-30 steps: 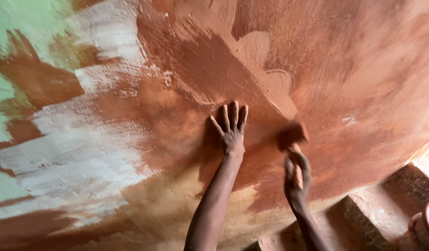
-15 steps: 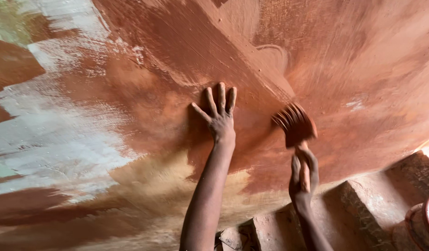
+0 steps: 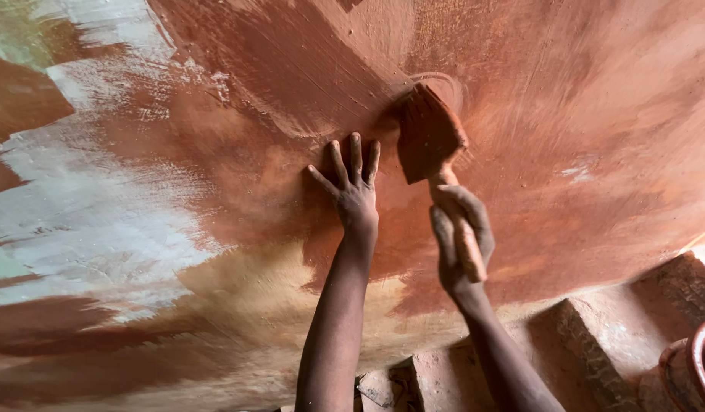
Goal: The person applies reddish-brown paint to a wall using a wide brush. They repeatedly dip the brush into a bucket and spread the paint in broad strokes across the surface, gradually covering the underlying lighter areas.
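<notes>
Brush (image 3: 436,164): wide, paint-soaked; bristle head pressed on the wall, handle running down into the right hand.
Long axis: near upright in view, bristles up and slightly left, handle end down-right.
Right hand (image 3: 461,240): fingers clenched round the handle.
Left hand (image 3: 351,187): flat on the wall just left of the bristles, fingers released and spread, pointing up.
Wall (image 3: 581,99): reddish-brown coat, wet streaks; white and green patches at left.
Steps (image 3: 596,336): lower right, brick-coloured.
Pot (image 3: 700,366): rim at right edge.

Dim warm light, brighter at right edge; soft shadows below arms; slight motion blur, wide-angle bending at edges
</notes>
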